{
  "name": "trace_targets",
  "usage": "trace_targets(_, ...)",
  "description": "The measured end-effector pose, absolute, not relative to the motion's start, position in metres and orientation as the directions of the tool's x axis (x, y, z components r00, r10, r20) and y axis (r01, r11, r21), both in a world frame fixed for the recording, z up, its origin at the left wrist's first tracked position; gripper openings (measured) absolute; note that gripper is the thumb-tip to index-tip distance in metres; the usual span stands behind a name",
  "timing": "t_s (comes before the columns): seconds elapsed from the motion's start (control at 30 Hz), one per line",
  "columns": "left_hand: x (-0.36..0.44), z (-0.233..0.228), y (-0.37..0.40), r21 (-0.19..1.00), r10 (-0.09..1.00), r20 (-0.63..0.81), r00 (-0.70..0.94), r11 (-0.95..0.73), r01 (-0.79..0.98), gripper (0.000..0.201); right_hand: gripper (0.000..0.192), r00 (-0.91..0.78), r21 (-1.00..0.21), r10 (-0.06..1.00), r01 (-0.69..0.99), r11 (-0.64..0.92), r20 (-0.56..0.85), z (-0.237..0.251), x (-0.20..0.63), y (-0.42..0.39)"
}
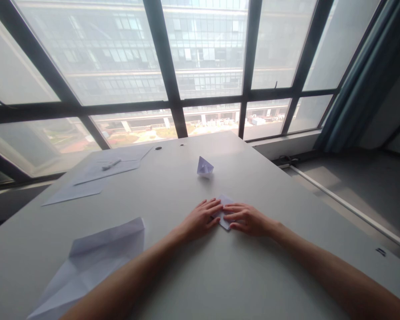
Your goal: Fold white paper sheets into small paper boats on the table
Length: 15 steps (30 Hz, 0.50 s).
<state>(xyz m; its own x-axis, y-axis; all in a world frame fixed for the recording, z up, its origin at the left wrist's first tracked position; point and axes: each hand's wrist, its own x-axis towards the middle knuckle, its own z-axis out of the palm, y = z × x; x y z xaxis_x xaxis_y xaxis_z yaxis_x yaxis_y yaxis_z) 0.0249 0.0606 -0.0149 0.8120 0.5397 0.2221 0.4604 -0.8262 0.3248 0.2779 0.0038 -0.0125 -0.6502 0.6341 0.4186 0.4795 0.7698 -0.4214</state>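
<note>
Both the left hand [202, 218] and right hand [245, 218] lay flat, fingers extended, pinning a small folded paper [224, 212] to flatten its crease, just nearer than the paper boat [205, 167].

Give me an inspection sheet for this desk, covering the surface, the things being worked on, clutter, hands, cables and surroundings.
Surface: pale grey table, with two small round holes near the far edge.
Job's things: small folded paper lying flat under both hands.
Clutter: folded paper boat standing beyond the hands; large creased sheet near left; flat sheets far left with a pen on them.
Hands: left hand and right hand press fingers flat on the folded paper.
Cables: a cord seems to run along the floor at right.
Surroundings: large window facing buildings; curtain at right.
</note>
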Motion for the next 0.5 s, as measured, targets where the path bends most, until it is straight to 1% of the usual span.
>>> trace_targets(0.07,0.0247,-0.0140,0.0600,0.322,0.550,0.233,0.802,-0.822,0.470,0.044,0.022,-0.620,-0.441,0.656,0.490,0.752,0.430,-0.0136,0.2771,0.0041)
trace_targets(0.2,0.0255,-0.0123,0.0592,0.335,0.571,0.291,0.768,-0.812,0.477,0.024,0.009,-0.541,-0.464,0.724,0.556,0.690,0.429,-0.0164,0.2759,0.0046)
trace_targets(0.27,0.0260,-0.0127,0.0588,0.343,0.579,0.319,0.751,-0.809,0.478,0.018,0.008,-0.535,-0.452,0.734,0.577,0.680,0.419,-0.0166,0.2757,0.0042)
trace_targets(0.37,0.0258,-0.0138,0.0584,0.333,0.570,0.295,0.766,-0.813,0.477,0.024,0.010,-0.563,-0.419,0.711,0.575,0.703,0.421,-0.0146,0.2756,0.0026)
trace_targets(0.5,0.0240,-0.0129,0.0587,0.266,0.523,0.175,0.834,-0.841,0.471,0.045,0.014,-0.617,-0.383,0.661,0.538,0.751,0.428,-0.0106,0.2758,0.0006)
